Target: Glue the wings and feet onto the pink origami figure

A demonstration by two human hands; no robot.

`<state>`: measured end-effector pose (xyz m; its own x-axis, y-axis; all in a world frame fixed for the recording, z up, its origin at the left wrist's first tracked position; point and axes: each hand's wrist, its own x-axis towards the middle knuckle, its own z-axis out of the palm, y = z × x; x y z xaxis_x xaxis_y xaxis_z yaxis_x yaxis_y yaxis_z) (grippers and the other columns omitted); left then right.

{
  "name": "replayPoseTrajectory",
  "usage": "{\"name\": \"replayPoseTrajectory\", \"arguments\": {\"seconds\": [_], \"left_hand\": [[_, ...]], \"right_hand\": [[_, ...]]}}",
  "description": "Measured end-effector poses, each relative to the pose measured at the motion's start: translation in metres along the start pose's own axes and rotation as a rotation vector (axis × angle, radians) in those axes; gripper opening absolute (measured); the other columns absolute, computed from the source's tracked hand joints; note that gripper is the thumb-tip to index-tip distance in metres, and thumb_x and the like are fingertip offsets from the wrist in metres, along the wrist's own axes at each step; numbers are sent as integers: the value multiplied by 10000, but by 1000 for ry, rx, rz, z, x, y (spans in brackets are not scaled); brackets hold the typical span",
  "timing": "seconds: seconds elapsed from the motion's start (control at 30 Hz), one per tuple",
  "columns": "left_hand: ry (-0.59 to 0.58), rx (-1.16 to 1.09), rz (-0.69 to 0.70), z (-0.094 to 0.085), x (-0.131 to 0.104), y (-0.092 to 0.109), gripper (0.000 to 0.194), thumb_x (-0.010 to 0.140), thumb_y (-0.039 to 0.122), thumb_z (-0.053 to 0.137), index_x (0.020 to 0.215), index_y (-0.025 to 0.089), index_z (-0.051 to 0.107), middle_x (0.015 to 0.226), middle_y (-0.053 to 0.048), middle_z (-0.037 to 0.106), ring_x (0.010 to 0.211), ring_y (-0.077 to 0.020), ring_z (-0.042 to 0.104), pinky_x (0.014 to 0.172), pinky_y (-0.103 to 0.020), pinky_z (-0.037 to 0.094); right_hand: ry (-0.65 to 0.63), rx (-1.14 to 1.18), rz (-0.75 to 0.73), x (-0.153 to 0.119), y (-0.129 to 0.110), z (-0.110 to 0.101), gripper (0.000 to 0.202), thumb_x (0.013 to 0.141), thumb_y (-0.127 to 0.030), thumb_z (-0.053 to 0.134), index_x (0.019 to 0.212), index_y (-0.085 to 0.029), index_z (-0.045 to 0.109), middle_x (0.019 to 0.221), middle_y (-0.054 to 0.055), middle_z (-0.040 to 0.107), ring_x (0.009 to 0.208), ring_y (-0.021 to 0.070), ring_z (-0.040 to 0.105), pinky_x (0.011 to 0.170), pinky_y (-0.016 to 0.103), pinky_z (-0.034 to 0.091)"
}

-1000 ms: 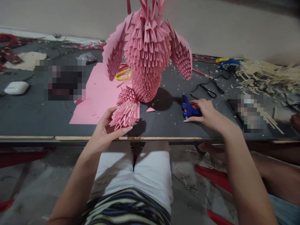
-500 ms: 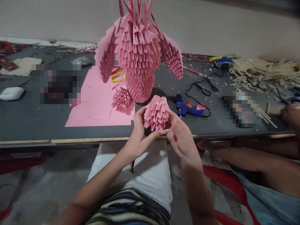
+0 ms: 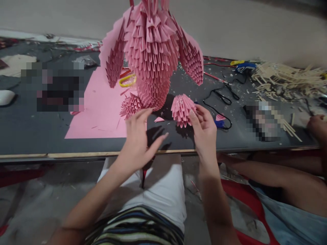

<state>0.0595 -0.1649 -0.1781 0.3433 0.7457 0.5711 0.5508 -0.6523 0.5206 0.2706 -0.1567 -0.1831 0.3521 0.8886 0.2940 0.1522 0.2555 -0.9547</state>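
A small dome of folded pink paper pieces is held at its right side by my right hand, whose fingers are closed on it. My left hand holds nothing, its fingers apart, over the right edge of a pink paper sheet. Just beyond its fingertips lies a spiky pink paper cluster. A large pink figure of folded paper, with a wing-like part on each side, stands behind both hands. Between the hands, a small pink folded piece lies on the black table.
A blue glue gun is partly hidden behind my right hand, its cord looping behind. Thin wooden sticks are piled at the far right. Another person's hand rests at the right edge. A white mouse-like object lies far left.
My left hand has let go of the small pink dome and moved left, opening. My right hand has carried the dome slightly right and farther over the table. The small folded piece now shows.
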Motion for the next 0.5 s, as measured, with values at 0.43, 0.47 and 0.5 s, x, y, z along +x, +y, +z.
{"name": "replayPoseTrajectory", "arguments": {"seconds": [0.43, 0.47, 0.5], "left_hand": [[-1, -102, -341, -29, -7, -58, 737, 954, 430, 640, 1549, 306, 224, 1564, -142, 272, 1427, -322, 434, 1212, -570, 406], [-11, -125, -349, -29, -7, -60, 734, 955, 428, 637, 1550, 317, 221, 1573, -138, 264, 1427, -324, 441, 1198, -574, 423], [-14, -131, -350, -28, -6, -61, 736, 952, 429, 641, 1550, 325, 225, 1577, -134, 264, 1435, -329, 434, 1192, -580, 427]], "right_hand": [[1, -449, -111, 34, 8, 2, 396, 924, -566, 619, 1113, -227, 698, 1095, 70, 761, 970, 228, 714, 901, 392, 577], [-8, -457, -102, 36, 9, 2, 401, 922, -570, 620, 1112, -226, 698, 1089, 69, 763, 957, 227, 717, 895, 394, 578], [-19, -468, -97, 37, 10, 1, 404, 923, -570, 618, 1117, -224, 697, 1090, 70, 764, 956, 228, 718, 900, 397, 576]]}}
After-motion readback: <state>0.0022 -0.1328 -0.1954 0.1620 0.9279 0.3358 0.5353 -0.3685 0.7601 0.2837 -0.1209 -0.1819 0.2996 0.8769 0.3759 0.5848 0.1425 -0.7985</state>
